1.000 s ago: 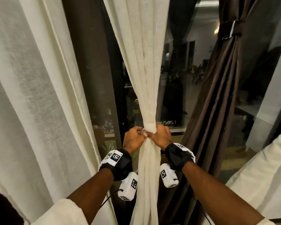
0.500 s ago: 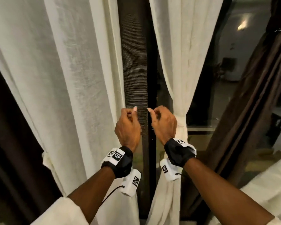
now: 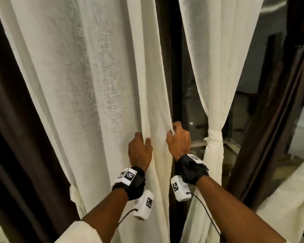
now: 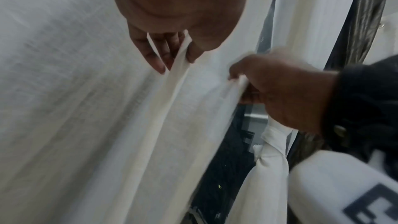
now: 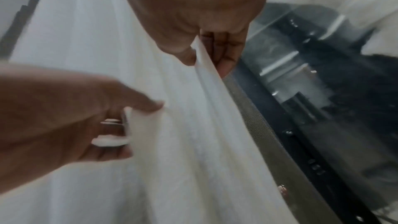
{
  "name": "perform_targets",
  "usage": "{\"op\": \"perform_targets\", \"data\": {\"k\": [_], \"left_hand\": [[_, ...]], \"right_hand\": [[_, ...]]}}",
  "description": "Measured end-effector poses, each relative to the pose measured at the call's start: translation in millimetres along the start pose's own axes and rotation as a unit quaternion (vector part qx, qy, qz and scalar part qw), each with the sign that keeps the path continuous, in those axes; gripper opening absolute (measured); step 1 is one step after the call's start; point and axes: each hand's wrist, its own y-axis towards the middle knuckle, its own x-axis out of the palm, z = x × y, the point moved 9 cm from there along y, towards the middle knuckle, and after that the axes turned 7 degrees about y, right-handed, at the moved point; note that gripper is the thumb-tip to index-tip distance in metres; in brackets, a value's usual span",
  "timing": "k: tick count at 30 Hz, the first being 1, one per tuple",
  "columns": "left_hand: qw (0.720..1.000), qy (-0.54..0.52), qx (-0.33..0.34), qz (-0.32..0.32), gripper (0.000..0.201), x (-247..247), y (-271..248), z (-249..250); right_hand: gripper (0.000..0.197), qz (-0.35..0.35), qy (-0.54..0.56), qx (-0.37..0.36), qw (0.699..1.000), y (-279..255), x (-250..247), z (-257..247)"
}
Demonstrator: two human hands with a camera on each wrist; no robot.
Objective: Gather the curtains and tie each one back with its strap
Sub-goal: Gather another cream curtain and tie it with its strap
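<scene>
A wide cream sheer curtain (image 3: 88, 95) hangs loose at the left and middle of the head view. My left hand (image 3: 142, 142) pinches a fold of it (image 4: 172, 67) between thumb and fingers. My right hand (image 3: 174, 132) pinches the curtain's right edge (image 5: 204, 64) a little higher. To the right hangs a second cream curtain (image 3: 214, 58), gathered and bound by its cream strap (image 3: 215, 137) with a knot at the left side. A cream strap piece (image 3: 75, 193) hangs at the loose curtain's left edge.
A dark window frame post (image 3: 170, 67) stands between the two cream curtains, with glass (image 3: 193, 106) behind. Dark brown curtains hang at the far left (image 3: 16, 137) and right (image 3: 270, 120). A cream sleeve (image 3: 288, 190) shows at the lower right.
Both hands left the tied right curtain's strap and moved left to the loose curtain. They now pinch its right edge and a fold. The view swung left.
</scene>
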Motion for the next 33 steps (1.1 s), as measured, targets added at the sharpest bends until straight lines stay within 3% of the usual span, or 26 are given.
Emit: {"op": "perform_targets", "data": {"k": [3, 4, 7, 8, 12, 16, 18, 22, 26, 27, 29, 31, 33], "left_hand": [[1.000, 0.002, 0.016, 0.026, 0.032, -16, -4, -12], [1.000, 0.004, 0.010, 0.022, 0.036, -18, -8, -12], [0.999, 0.013, 0.000, -0.029, 0.033, -4, -19, -8], [0.998, 0.016, 0.001, -0.056, 0.031, 5, -23, -5], [0.997, 0.035, 0.007, -0.067, 0.031, 11, -29, -2], [0.994, 0.019, 0.030, -0.101, 0.022, 10, -40, 7], [0.987, 0.076, 0.067, -0.122, 0.015, 13, -40, 16], [0.957, 0.206, 0.143, -0.145, 0.017, 20, -35, 30], [0.933, 0.245, 0.178, -0.194, 0.010, 29, -35, 38], [0.934, 0.232, 0.174, -0.209, 0.008, 29, -37, 36], [0.947, 0.175, 0.153, -0.221, 0.013, 22, -45, 32], [0.975, 0.114, 0.139, -0.128, 0.034, -3, -51, 24], [0.991, 0.067, 0.092, 0.076, 0.045, -53, -52, 12]], "right_hand": [[0.034, 0.073, -0.027, 0.097, 0.992, -2, -44, 31], [0.035, 0.058, -0.049, 0.086, 0.993, -3, -43, 29], [0.036, -0.103, -0.080, -0.028, 0.991, -22, 11, -6], [0.035, -0.126, -0.073, -0.054, 0.988, -29, 22, -13], [0.027, -0.038, -0.005, 0.014, 0.999, -31, 2, 1], [0.026, -0.142, -0.013, -0.061, 0.988, -48, 26, -22], [0.019, -0.149, 0.001, -0.073, 0.986, -53, 30, -29], [0.047, -0.150, -0.004, -0.077, 0.986, -53, 28, -30], [0.074, -0.162, -0.076, -0.098, 0.979, -51, 28, -35], [0.071, -0.162, -0.095, -0.099, 0.977, -50, 29, -37], [0.047, -0.166, -0.137, -0.094, 0.972, -44, 30, -35], [0.028, -0.160, -0.186, -0.072, 0.967, -38, 26, -29], [0.025, -0.122, -0.205, -0.017, 0.971, -31, 13, -14]]}}
